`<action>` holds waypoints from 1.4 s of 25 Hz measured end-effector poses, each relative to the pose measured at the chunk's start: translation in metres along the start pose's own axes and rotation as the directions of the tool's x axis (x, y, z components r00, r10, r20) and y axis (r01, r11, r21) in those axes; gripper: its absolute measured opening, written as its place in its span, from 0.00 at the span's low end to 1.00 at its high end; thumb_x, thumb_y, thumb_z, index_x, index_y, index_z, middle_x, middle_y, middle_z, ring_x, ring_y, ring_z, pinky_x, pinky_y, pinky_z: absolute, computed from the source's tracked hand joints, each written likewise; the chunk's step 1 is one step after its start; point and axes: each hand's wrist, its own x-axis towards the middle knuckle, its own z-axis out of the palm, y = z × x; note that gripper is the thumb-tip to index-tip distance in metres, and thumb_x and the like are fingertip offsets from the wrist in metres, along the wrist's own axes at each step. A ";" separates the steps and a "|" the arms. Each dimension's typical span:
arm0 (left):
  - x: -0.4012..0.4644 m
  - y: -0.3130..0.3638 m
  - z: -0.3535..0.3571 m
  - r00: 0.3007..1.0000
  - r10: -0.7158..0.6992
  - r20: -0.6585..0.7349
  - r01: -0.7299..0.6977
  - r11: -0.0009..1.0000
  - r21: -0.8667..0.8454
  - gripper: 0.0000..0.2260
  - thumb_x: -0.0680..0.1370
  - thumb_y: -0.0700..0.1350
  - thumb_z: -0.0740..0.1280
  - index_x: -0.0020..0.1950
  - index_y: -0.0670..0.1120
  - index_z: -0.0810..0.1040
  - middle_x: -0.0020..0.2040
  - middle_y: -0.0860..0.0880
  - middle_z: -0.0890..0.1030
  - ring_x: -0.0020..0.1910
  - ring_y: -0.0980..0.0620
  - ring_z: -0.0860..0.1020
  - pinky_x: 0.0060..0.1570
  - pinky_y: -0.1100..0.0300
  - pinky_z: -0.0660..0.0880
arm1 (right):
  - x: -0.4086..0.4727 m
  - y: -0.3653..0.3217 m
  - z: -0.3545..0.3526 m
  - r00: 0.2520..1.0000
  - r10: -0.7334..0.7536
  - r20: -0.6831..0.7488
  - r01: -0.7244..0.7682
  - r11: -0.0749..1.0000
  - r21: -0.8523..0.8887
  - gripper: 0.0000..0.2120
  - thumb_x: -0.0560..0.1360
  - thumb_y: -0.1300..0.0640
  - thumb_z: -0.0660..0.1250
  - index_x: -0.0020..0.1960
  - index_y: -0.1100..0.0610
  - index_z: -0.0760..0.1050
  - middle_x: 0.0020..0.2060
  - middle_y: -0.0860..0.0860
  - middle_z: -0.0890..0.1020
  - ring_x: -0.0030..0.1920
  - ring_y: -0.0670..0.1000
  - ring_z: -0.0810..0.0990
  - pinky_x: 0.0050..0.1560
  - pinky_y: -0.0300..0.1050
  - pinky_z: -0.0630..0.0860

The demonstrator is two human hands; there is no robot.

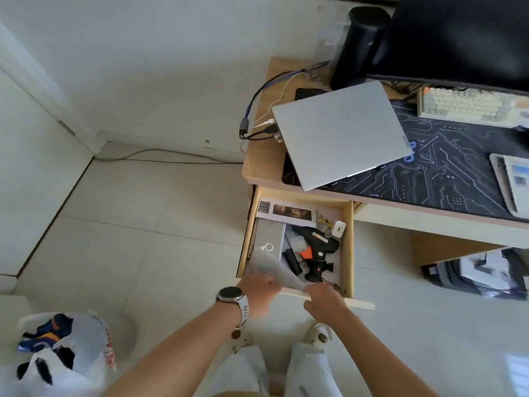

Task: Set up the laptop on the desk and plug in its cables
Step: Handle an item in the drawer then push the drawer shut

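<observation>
The laptop (342, 133) lies closed and skewed on the wooden surface (259, 164), partly over a dark circuit-patterned mat (446, 173), with several cables (257, 127) plugged into its left edge. Below it a drawer (347, 242) stands open, cluttered with a black glue gun (315, 245). Both hands grip a pale sheet (274, 270) at the drawer's front: the left hand (259, 292), with a wristwatch (231, 295), and the right hand (323, 300) each closed on it.

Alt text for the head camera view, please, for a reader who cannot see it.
Both hands, left hand and right hand, hold a pale sheet over an open drawer full of odds and ends. Above it, a closed silver laptop lies on the desk with cables plugged into its left side.
</observation>
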 end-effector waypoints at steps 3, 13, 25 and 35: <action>-0.006 0.004 0.015 0.999 0.018 -0.042 -0.015 0.997 0.070 0.24 0.74 0.39 0.63 0.70 0.42 0.64 0.61 0.41 0.74 0.60 0.39 0.72 0.64 0.42 0.65 | -0.018 -0.008 0.024 0.991 0.012 -0.134 -0.026 0.994 -0.106 0.19 0.74 0.60 0.60 0.65 0.57 0.70 0.64 0.55 0.69 0.64 0.56 0.71 0.64 0.53 0.71; -0.011 0.047 0.046 0.979 -0.200 0.033 0.202 0.973 -0.112 0.27 0.81 0.38 0.52 0.77 0.41 0.44 0.78 0.37 0.46 0.77 0.40 0.46 0.75 0.49 0.51 | -0.029 -0.017 0.060 0.995 0.053 -0.089 -0.063 0.992 -0.114 0.37 0.76 0.56 0.62 0.76 0.61 0.44 0.76 0.62 0.47 0.77 0.59 0.49 0.73 0.51 0.57; 0.020 0.032 0.029 0.969 -0.247 0.014 0.246 0.952 -0.182 0.33 0.79 0.36 0.56 0.78 0.44 0.39 0.78 0.43 0.40 0.77 0.44 0.42 0.74 0.46 0.56 | 0.005 -0.013 0.033 0.998 0.060 -0.013 -0.061 0.993 -0.098 0.46 0.73 0.51 0.65 0.76 0.61 0.37 0.76 0.61 0.38 0.77 0.60 0.41 0.76 0.53 0.51; 0.070 0.006 0.011 0.959 -0.281 0.019 0.279 0.936 -0.213 0.30 0.81 0.42 0.53 0.77 0.45 0.38 0.78 0.42 0.39 0.77 0.44 0.40 0.73 0.46 0.56 | 0.048 -0.020 -0.006 0.993 0.114 -0.039 -0.117 0.989 -0.090 0.48 0.72 0.48 0.67 0.76 0.62 0.37 0.76 0.62 0.37 0.77 0.60 0.40 0.75 0.52 0.50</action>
